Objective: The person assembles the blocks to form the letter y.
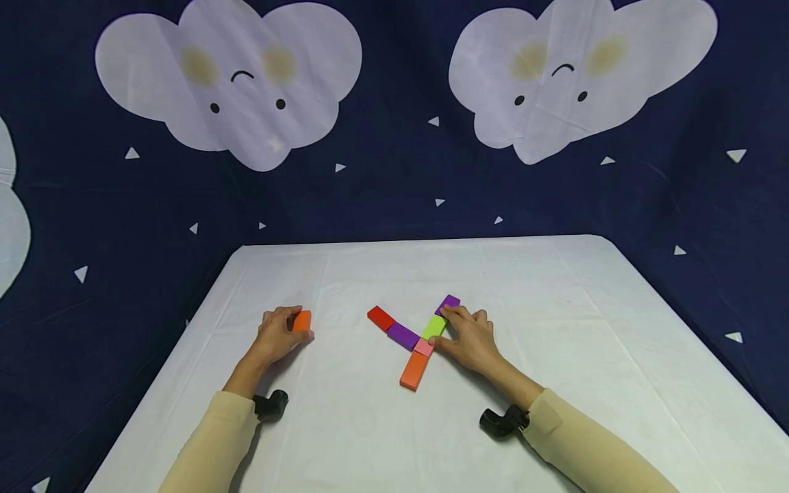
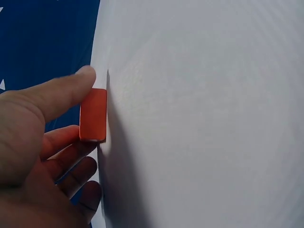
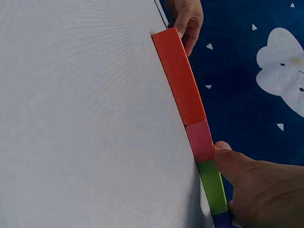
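My left hand (image 1: 275, 337) pinches an orange block (image 1: 302, 320) between thumb and fingers at the left part of the table. In the left wrist view the orange block (image 2: 93, 115) stands upright in that pinch. My right hand (image 1: 471, 339) is at a Y-shaped figure of flat blocks, its thumb at the small pink block (image 1: 423, 347) and its fingertips at the upper purple block (image 1: 448, 302). A lime green block (image 1: 434, 326) lies between them. An orange block (image 1: 414, 371) forms the stem; a purple block (image 1: 403, 336) and a red block (image 1: 381, 318) form the left branch.
A white cloth covers the table (image 1: 524, 294). Behind it hangs a dark blue curtain (image 1: 382, 198) with cloud prints. Each wrist wears a black camera mount, one at the left wrist (image 1: 271, 405) and one at the right wrist (image 1: 502, 422).
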The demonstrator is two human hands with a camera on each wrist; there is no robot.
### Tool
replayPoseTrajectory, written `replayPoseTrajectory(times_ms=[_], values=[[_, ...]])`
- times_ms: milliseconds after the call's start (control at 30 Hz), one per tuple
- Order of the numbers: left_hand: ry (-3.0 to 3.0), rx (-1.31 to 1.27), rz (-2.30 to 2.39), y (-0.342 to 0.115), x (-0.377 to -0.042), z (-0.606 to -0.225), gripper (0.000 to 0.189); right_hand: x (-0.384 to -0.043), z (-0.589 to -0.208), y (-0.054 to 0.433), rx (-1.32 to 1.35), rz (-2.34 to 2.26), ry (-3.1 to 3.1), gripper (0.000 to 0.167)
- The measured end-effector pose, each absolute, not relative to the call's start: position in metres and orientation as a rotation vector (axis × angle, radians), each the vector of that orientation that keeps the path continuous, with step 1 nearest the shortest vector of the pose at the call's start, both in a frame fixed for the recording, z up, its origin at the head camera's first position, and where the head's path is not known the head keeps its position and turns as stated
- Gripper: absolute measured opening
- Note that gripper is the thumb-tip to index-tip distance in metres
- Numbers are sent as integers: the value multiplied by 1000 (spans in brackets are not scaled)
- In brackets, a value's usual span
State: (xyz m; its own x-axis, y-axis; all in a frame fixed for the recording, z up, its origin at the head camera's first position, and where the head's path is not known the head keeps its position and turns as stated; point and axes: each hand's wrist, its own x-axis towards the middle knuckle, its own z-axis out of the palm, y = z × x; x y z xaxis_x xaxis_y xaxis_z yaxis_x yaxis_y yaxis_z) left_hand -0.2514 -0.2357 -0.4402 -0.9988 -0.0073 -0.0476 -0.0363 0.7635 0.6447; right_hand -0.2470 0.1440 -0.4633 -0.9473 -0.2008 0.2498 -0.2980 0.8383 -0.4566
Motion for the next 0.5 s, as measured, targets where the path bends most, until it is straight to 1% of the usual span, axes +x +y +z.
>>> replayPoseTrajectory(times_ms=[167, 500], values=[[2888, -38, 1063, -238, -251, -443, 73, -246, -464, 144, 382, 754, -2839, 72], [2889, -31, 1093, -237, -250, -440, 71, -247, -462, 144, 388, 754, -2840, 71]])
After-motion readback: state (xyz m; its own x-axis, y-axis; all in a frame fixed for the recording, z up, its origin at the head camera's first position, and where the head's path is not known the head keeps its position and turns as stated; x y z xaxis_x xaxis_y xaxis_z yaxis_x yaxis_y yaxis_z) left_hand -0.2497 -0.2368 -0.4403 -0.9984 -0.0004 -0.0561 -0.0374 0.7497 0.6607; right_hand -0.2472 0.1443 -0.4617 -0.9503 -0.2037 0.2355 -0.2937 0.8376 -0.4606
